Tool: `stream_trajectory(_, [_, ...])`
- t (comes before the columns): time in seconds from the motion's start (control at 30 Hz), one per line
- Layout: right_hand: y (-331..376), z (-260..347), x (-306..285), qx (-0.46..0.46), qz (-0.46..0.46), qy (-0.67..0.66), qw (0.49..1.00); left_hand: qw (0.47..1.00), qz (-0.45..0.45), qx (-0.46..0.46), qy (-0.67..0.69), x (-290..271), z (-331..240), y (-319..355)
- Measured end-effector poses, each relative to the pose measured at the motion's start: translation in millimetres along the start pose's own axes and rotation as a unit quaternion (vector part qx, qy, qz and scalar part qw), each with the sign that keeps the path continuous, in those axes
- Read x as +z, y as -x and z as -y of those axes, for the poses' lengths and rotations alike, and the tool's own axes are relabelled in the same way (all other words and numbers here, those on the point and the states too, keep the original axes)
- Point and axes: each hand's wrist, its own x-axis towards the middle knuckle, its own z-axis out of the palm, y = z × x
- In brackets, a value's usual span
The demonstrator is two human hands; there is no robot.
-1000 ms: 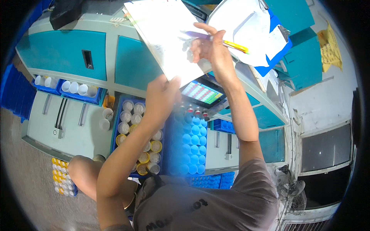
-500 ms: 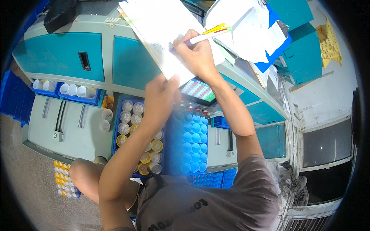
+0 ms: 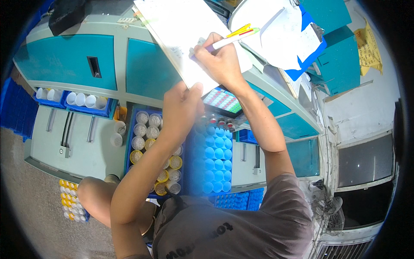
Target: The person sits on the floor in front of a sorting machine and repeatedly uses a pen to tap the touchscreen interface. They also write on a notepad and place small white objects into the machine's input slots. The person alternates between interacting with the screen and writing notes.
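head view: looking down past the person's own grey shirt and two forearms, listed near to far, every place given from the white sheet of paper (image 3: 189,39) on the machine top.
tray of blue caps (image 3: 215,159): below the sheet, nearest the body, its rows look full.
tray of yellow and white capped cups (image 3: 153,146): below the sheet and to its left, just beside the blue caps, partly hidden by the left forearm.
small coloured screen (image 3: 222,100): just under the sheet's lower edge, between the two wrists.
left hand (image 3: 181,110): at the sheet's lower edge, fingers curled, thumb tip pressed on the paper to pin it; it grips nothing else.
right hand (image 3: 220,62): on the sheet's right half, closed around a white pen with a yellow clip (image 3: 228,39), tip down on the paper.
blue clipboard with loose papers (image 3: 297,39): right of the sheet, untouched.
progress: judged from this, writing is under way; faint marks show near the pen, much of the sheet looks blank, though glare hides how much is filled.
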Motion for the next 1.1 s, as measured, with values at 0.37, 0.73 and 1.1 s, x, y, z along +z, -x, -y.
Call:
stream_trajectory(0.37, [2,5,-5,0.037,-0.046,-0.092,0.994,1.0,-0.005,-0.002,-0.022,-4,-4,1])
stream_trajectory(0.73, [54,-62,-210,0.091,-0.032,0.572,0.814,0.946,-0.183,0.12,-0.238,-34,-47,-7])
stream_trajectory(1.1, [76,-143,-305,0.064,-0.088,0.581,0.807,0.616,0.044,0.701,-0.356,39,-106,172])
